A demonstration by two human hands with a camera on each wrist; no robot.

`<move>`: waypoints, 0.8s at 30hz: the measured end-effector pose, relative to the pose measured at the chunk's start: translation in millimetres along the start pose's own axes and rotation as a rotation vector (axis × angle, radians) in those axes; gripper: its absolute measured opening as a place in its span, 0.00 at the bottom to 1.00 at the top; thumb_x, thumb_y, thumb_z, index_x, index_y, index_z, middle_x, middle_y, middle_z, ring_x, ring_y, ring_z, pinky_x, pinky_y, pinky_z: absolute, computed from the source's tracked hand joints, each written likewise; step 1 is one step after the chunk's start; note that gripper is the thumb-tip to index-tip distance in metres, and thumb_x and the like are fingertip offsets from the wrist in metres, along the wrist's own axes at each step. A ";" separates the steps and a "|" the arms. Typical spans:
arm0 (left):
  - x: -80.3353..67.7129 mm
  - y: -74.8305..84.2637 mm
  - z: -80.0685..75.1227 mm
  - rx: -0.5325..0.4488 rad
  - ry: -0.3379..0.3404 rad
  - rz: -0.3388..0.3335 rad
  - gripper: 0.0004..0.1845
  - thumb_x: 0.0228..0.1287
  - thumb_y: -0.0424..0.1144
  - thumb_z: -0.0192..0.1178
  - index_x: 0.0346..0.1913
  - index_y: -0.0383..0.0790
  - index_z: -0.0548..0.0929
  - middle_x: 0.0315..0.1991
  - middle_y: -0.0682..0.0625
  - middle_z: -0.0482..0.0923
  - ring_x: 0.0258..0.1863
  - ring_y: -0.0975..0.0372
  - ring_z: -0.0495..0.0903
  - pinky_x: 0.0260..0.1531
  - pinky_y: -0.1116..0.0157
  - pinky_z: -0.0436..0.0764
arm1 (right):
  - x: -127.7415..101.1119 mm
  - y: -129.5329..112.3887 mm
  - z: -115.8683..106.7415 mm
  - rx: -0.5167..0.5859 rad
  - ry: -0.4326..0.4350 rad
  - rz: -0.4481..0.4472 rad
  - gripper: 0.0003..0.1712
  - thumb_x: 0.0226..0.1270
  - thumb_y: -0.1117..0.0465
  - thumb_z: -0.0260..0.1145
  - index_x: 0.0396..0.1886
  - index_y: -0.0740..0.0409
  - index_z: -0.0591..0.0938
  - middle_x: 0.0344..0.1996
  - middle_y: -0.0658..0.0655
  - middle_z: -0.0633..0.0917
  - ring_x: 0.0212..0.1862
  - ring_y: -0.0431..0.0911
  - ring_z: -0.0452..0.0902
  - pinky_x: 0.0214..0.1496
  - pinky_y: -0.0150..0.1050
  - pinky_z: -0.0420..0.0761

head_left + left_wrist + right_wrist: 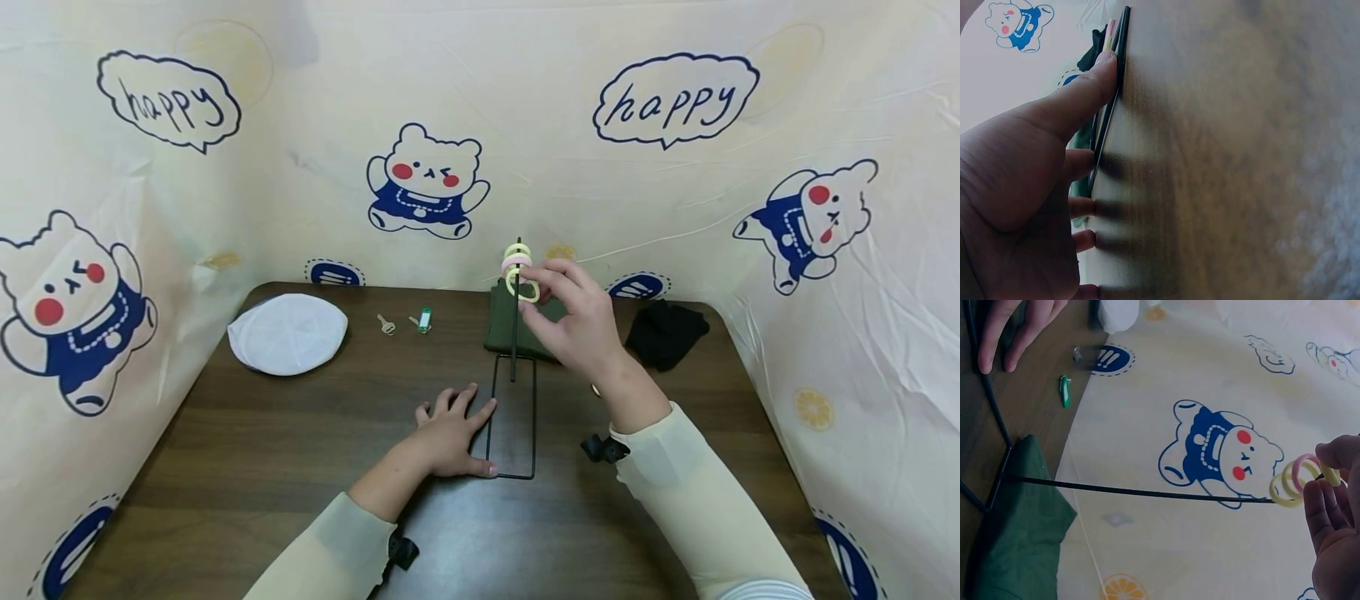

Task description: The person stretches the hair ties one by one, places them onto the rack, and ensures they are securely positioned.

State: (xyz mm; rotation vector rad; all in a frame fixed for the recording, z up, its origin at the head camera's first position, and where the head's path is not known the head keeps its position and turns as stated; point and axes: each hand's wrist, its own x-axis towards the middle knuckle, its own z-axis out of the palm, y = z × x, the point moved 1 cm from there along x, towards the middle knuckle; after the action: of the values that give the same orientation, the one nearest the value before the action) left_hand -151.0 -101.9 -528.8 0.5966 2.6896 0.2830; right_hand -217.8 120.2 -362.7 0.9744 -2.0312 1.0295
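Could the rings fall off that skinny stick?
Maybe. The rings sit at the very top of the thin black rod, so a nudge from the right hand could slip them off. The stand might also tip, though the left hand presses on its wire base.

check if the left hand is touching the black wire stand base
Touching. The left wrist view shows the left hand with its thumb pressed along the wire stand base; the head view shows the same.
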 end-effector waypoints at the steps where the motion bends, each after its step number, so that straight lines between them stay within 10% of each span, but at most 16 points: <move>1: -0.1 0.0 0.1 -0.001 0.000 0.000 0.59 0.52 0.79 0.64 0.84 0.63 0.54 0.85 0.46 0.41 0.79 0.40 0.46 0.64 0.28 0.54 | 0.2 1.4 0.7 0.002 0.004 0.003 0.21 0.60 0.70 0.76 0.55 0.64 0.87 0.49 0.63 0.83 0.37 0.48 0.81 0.41 0.41 0.86; 24: -1.5 -0.5 -0.6 -0.014 -0.007 0.003 0.59 0.52 0.79 0.65 0.84 0.64 0.53 0.85 0.46 0.40 0.79 0.41 0.44 0.65 0.29 0.52 | -59.4 49.7 -17.6 -0.031 -0.054 0.154 0.20 0.57 0.69 0.79 0.51 0.61 0.88 0.45 0.61 0.85 0.37 0.46 0.82 0.43 0.38 0.83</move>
State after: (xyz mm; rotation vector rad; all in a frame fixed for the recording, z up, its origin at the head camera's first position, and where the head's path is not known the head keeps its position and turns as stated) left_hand -150.2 -103.1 -527.9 0.5964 2.6786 0.2994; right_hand -225.1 174.8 -419.9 0.8483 -2.1887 1.0581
